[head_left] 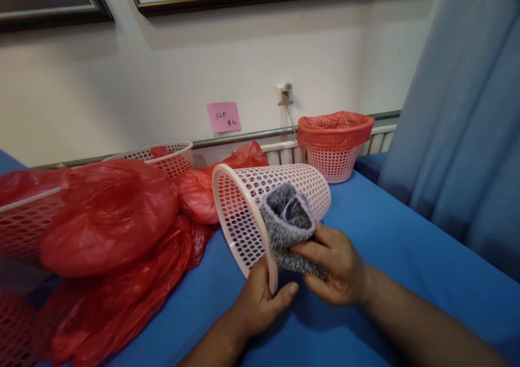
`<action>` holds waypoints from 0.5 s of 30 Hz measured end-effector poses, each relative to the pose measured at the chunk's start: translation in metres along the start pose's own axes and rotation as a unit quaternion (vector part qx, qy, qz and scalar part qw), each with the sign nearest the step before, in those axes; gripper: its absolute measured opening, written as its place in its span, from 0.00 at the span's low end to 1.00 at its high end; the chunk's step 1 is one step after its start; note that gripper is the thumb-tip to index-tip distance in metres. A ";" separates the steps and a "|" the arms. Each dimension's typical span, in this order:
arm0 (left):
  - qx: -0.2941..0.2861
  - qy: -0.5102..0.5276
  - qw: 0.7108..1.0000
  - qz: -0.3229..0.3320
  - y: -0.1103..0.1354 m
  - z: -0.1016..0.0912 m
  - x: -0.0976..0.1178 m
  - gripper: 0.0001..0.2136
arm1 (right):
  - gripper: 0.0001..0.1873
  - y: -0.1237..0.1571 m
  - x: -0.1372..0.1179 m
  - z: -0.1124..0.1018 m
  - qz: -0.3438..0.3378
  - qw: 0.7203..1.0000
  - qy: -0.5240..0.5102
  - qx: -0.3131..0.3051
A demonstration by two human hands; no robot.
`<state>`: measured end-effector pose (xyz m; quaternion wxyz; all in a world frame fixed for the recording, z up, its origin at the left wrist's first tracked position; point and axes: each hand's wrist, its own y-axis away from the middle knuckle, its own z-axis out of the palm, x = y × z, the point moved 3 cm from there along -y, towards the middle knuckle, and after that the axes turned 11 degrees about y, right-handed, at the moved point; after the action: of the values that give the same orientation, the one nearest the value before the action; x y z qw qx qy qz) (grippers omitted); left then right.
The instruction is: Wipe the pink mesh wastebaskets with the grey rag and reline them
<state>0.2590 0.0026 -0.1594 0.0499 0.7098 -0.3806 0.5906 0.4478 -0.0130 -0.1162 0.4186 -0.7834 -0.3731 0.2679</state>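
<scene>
A pale pink perforated plastic wastebasket (312, 185) lies tilted on its side above the blue surface, its mouth facing left. My left hand (258, 302) grips its rim from below, with the thumb outside and the fingers partly hidden behind the rim. In my right hand (335, 264) is a folded grey fuzzy cloth (280, 237) with lilac edging. The cloth rests against the basket's outer side near the rim, and my fingers are closed around its right part.
Red plastic bags (117, 215) lie heaped at left, among other perforated baskets (28, 221). A basket lined with a red bag (335, 131) stands at the back right. Behind are a metal rail (244, 136), a wall socket (285, 93) and a pink note (223, 117). A blue curtain (459, 112) hangs at right.
</scene>
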 end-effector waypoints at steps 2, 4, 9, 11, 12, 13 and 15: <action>0.023 -0.023 0.999 0.007 0.003 -0.004 0.003 0.26 | 0.25 0.000 -0.007 0.005 -0.024 0.999 -0.008 -0.019; 0.024 -0.053 0.998 0.008 0.003 -0.008 0.005 0.22 | 0.23 0.001 -0.004 0.008 -0.011 1.000 0.000 -0.010; -0.038 -0.126 0.991 -0.008 -0.005 -0.011 0.004 0.24 | 0.21 0.016 0.074 0.005 0.269 0.953 0.115 0.081; -0.081 -0.154 0.985 -0.002 -0.006 -0.008 -0.001 0.27 | 0.23 0.027 0.109 0.001 0.390 0.904 0.150 0.095; -0.099 -0.165 0.981 0.002 -0.006 -0.006 -0.004 0.28 | 0.23 0.031 0.120 -0.002 0.423 0.887 0.156 0.098; -0.110 -0.172 0.979 0.004 -0.005 -0.003 -0.007 0.29 | 0.24 0.033 0.124 -0.004 0.432 0.882 0.157 0.102; -0.110 -0.177 0.978 0.005 -0.004 0.000 -0.011 0.30 | 0.24 0.030 0.113 -0.008 0.379 0.906 0.154 0.109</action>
<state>0.2611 0.0101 -0.1673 0.0563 0.7913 -0.4501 0.4099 0.5292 0.0637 -0.1498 0.4202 -0.8470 0.0521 0.3215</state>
